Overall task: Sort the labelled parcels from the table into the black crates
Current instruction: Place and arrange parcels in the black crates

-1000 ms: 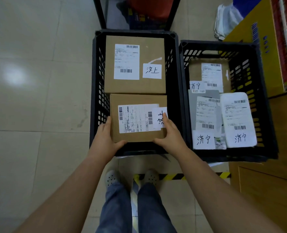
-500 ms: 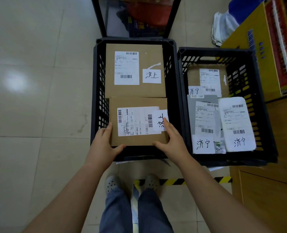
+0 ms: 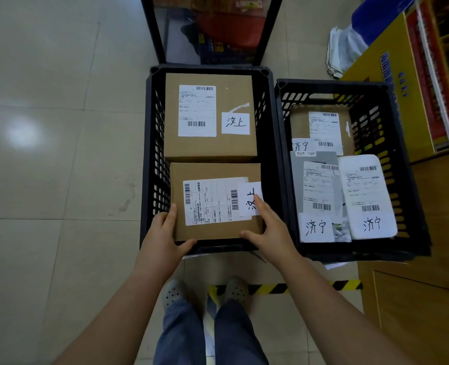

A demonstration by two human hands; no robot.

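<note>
**Setting a parcel into the left crate**

I hold a brown cardboard parcel [image 3: 215,201] at the near end of the left black plastic crate [image 3: 149,164]. My left hand [image 3: 162,238] and right hand [image 3: 268,230] grip its near corners, probably to seat it squarely beside the far brown box [image 3: 210,117] with a matching handwritten label.

two black slotted crates [image 3: 149,154] [image 3: 413,196] are seen at centre frame. brown cardboard boxes [image 3: 233,148] [image 3: 212,169] carry white labels with black barcodes. a white padded parcel [image 3: 368,191] and a grey one [image 3: 323,156] are shown at right. yellow-and-black striped tape [image 3: 278,288] crosses the pale grey tiled floor [image 3: 46,180]. blue trousers [image 3: 181,335] and grey perforated shoes [image 3: 173,293] are seen below.
</note>
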